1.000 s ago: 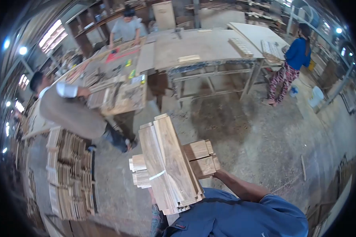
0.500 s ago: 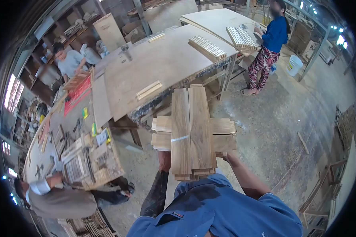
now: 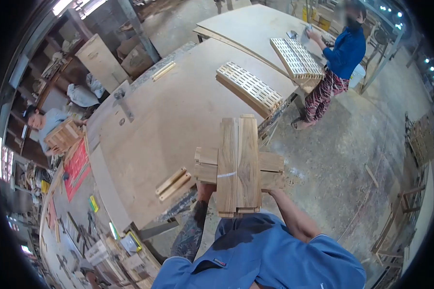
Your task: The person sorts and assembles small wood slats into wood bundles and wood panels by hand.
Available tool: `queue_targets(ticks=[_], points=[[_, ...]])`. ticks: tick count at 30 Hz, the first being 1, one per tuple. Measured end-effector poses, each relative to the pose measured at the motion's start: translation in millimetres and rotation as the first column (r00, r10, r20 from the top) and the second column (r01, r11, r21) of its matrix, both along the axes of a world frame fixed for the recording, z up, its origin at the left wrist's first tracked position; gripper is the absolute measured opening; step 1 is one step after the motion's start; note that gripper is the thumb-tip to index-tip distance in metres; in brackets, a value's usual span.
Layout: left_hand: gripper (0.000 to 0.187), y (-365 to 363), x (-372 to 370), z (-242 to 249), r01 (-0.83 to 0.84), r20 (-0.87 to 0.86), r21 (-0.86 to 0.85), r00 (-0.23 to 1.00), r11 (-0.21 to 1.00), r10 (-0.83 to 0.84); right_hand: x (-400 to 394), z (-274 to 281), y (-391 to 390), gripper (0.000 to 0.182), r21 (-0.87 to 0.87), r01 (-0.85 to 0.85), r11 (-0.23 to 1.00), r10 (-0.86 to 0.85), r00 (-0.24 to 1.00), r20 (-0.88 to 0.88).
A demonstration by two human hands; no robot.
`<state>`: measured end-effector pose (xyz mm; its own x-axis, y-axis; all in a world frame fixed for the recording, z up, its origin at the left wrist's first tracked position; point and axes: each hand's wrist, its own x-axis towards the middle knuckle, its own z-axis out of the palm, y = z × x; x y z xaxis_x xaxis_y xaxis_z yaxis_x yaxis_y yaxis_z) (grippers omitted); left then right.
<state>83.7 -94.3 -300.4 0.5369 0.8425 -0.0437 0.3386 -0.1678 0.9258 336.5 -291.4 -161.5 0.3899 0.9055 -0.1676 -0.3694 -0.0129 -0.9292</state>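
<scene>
A crosswise stack of wooden boards (image 3: 248,164) is held level in front of my body. Two long boards with a narrow gap between them lie on top, pointing away from me, with a pale strip across the left one. Beneath them, shorter boards (image 3: 272,162) jut out to both sides. My left hand (image 3: 206,190) grips the stack from below at its left side. On the other side, my right hand (image 3: 274,192) supports the right-hand ends. Most fingers of both hands are hidden under the wood.
A large worktable (image 3: 154,130) stands ahead, bearing slatted panels (image 3: 250,86) and loose wood strips (image 3: 172,184). A person in blue (image 3: 345,53) works at the far table; another person (image 3: 55,123) holds a wooden piece at left. A tool-strewn bench (image 3: 77,212) is at lower left.
I have moved closer to the large worktable, still carrying the stack. The person at left has lifted a slatted wooden piece, and the person at lower left is mostly out of view.
</scene>
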Motion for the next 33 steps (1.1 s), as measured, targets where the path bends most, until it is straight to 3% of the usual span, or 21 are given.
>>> queue_targets(ticks=[1,2,3,7,10,11,12,14,17,21,22,23,24,26,27,28,29,30,31,32,33], points=[[0.034,15,-1,4,0.178,-0.172,0.061,0.971,0.982,-0.165,2,-5,17,0.040,-0.020,0.027,0.999,-0.027,1.000,-0.002],[0.034,32,-5,-10,0.201,-0.182,0.046,0.965,0.979,-0.190,-2,-53,-102,0.040,-0.033,0.057,0.998,-0.057,0.998,-0.002],[0.034,58,-1,-22,0.217,-0.196,0.069,0.960,0.974,-0.200,8,-17,49,0.041,-0.034,0.088,0.996,-0.087,0.996,0.009],[0.034,105,-4,-75,0.241,-0.240,0.126,0.949,0.962,-0.206,6,-25,103,0.041,-0.077,0.167,0.983,-0.162,0.985,0.063],[0.033,131,-42,-108,0.284,-0.305,0.180,0.926,0.942,-0.221,0,-50,76,0.042,-0.095,0.242,0.966,-0.235,0.969,0.071],[0.033,153,7,-115,0.303,-0.324,0.198,0.918,0.932,-0.230,1,-49,109,0.042,-0.102,0.270,0.957,-0.263,0.962,0.076],[0.033,160,5,-124,0.316,-0.335,0.215,0.913,0.924,-0.234,7,-47,142,0.042,-0.110,0.294,0.950,-0.285,0.954,0.089],[0.033,161,-6,-148,0.322,-0.353,0.235,0.907,0.917,-0.228,-16,-73,33,0.042,-0.139,0.321,0.937,-0.306,0.944,0.119],[0.033,160,-17,-177,0.320,-0.395,0.273,0.897,0.907,-0.198,12,-62,148,0.043,-0.175,0.342,0.923,-0.319,0.936,0.149],[0.034,175,7,-204,0.315,-0.441,0.347,0.886,0.883,-0.143,12,-72,132,0.044,-0.195,0.368,0.909,-0.332,0.923,0.193],[0.034,170,6,-212,0.311,-0.449,0.365,0.885,0.878,-0.126,-13,-89,42,0.044,-0.200,0.371,0.907,-0.331,0.921,0.207],[0.034,169,4,-220,0.306,-0.458,0.382,0.882,0.872,-0.109,-14,-91,44,0.044,-0.205,0.374,0.904,-0.330,0.918,0.220],[0.034,168,6,-221,0.304,-0.459,0.376,0.882,0.875,-0.109,2,-91,85,0.044,-0.210,0.376,0.902,-0.328,0.916,0.233],[0.036,163,13,-221,0.056,-0.096,-0.026,0.994,0.998,-0.059,15,-88,127,0.044,-0.223,0.379,0.898,-0.322,0.912,0.253],[0.036,149,13,-157,0.052,-0.100,-0.033,0.994,0.998,-0.055,17,-89,126,0.045,-0.229,0.380,0.896,-0.319,0.910,0.263],[0.036,142,28,-66,-0.086,-0.055,-0.212,0.996,0.973,0.076,19,-91,118,0.045,-0.234,0.384,0.894,-0.318,0.907,0.275],[0.037,167,96,49,-0.207,-0.031,-0.388,0.977,0.898,0.212,22,-94,119,0.045,-0.237,0.388,0.891,-0.317,0.903,0.289],[0.037,161,60,-31,-0.209,-0.030,-0.394,0.976,0.895,0.214,23,-94,119,0.045,-0.238,0.393,0.888,-0.315,0.898,0.306],[0.040,155,27,-109,-0.010,-0.123,-0.186,0.992,0.983,-0.013,21,-94,118,0.045,-0.241,0.398,0.885,-0.314,0.893,0.323],[0.043,168,6,-174,0.223,-0.257,0.006,0.942,0.975,-0.214,24,-93,115,0.045,-0.243,0.404,0.882,-0.313,0.887,0.340],[0.043,156,7,-124,0.222,-0.252,-0.001,0.944,0.975,-0.215,23,-94,118,0.046,-0.246,0.411,0.878,-0.311,0.880,0.358]])
